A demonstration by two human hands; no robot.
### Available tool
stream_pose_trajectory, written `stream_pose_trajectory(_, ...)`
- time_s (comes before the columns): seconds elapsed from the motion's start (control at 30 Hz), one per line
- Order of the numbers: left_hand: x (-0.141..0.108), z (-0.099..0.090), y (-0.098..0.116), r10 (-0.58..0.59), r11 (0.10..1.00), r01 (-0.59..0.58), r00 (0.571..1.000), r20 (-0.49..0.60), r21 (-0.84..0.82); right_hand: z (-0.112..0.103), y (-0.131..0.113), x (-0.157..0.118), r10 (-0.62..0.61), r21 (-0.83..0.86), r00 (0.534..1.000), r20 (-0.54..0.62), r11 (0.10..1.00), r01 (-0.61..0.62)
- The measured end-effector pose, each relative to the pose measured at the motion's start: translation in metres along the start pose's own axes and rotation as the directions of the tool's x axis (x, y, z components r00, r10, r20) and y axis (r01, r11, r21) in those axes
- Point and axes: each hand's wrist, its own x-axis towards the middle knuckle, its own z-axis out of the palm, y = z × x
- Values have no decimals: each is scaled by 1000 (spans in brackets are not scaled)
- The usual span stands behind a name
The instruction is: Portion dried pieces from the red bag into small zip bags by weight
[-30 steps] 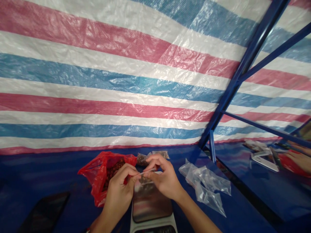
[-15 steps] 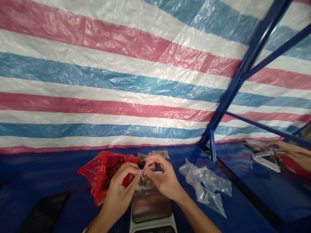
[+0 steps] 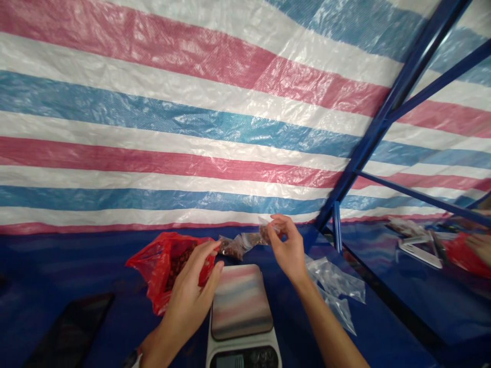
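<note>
My right hand (image 3: 287,249) is at the back of the blue table, its fingers pinching a small clear zip bag (image 3: 264,231) with brownish contents I cannot make out. Two similar filled bags (image 3: 231,248) lie just left of it. My left hand (image 3: 192,286) holds nothing, thumb and fingers apart, beside a red plastic bag (image 3: 155,266) of dark reddish-brown pieces. Between my forearms sits a digital kitchen scale (image 3: 242,304) with a bare steel plate. Its display is partly visible, the reading too blurred to be sure of.
Several flat clear zip bags (image 3: 337,280) lie on the right. A dark flat object like a phone or tablet (image 3: 71,327) is at the front left. Blue metal bars (image 3: 368,148) divide off another table, where a co-worker's hand (image 3: 481,248) is near a red bag.
The filled zip bag has gone from both hands above the scale to the back of the table in my right hand. My left hand has let go and opened.
</note>
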Motion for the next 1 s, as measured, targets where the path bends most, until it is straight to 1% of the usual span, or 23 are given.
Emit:
stream_pose_trajectory(0.03,0,0,-1,14,1000,-14,1000,11,18,-1,8,2,8,-43,1000,-21,999,-9)
stream_pose_trajectory(0.07,0,-1,-1,26,999,-27,1000,16,30,0,16,2,20,-82,1000,4,996,-19)
stream_pose_trajectory(0.13,0,-1,-2,40,998,-41,999,18,44,7,29,-4,58,-118,985,160,992,-39)
stream_pose_trajectory(0.2,1,-1,-3,40,998,-41,999,19,57,16,37,-12,89,-105,935,344,993,-56)
stream_pose_trajectory(0.23,2,-2,-3,39,997,-40,999,19,63,19,39,-15,97,-92,911,402,994,-65)
stream_pose_trajectory(0.27,2,-2,-2,38,997,-39,999,18,68,21,39,-16,101,-74,895,435,994,-77)
stream_pose_trajectory(0.3,3,-3,-2,41,997,-42,999,19,72,20,39,-15,106,-56,892,440,994,-91)
stream_pose_trajectory(0.33,3,-3,-1,45,996,-46,999,17,74,16,38,-12,113,-45,899,422,994,-104)
stream_pose_trajectory(0.4,4,-5,1,56,996,-57,998,11,70,-2,37,-1,129,-77,925,357,991,-108)
stream_pose_trajectory(0.43,4,-5,1,60,996,-61,998,11,66,-16,37,5,133,-153,938,320,984,-88)
stream_pose_trajectory(0.47,4,-6,2,66,996,-66,998,12,61,-31,38,11,132,-271,942,309,962,-46)
stream_pose_trajectory(0.5,4,-6,3,71,996,-72,997,13,56,-48,40,17,138,-399,940,311,917,-3)
stream_pose_trajectory(0.57,3,-7,5,83,995,-84,996,18,50,-79,46,23,201,-583,892,406,808,83)
stream_pose_trajectory(0.6,2,-7,5,89,995,-90,996,21,50,-91,49,24,265,-645,856,443,758,99)
stream_pose_trajectory(0.67,1,-6,5,99,994,-100,995,28,50,-106,54,23,391,-710,777,494,697,101)
stream_pose_trajectory(0.7,0,-6,6,103,993,-105,994,33,51,-108,55,21,427,-719,743,516,688,104)
stream_pose_trajectory(0.73,0,-5,6,108,993,-110,994,36,52,-108,56,20,440,-715,719,539,690,114)
stream_pose_trajectory(0.8,0,-5,6,118,991,-120,992,47,56,-102,56,17,424,-693,697,579,706,146)
stream_pose_trajectory(0.9,1,-5,6,143,987,-145,989,49,62,-90,54,14,400,-687,700,592,705,177)
stream_pose_trajectory(1.0,2,-7,5,150,986,-152,988,36,65,-82,54,16,390,-688,709,588,702,185)
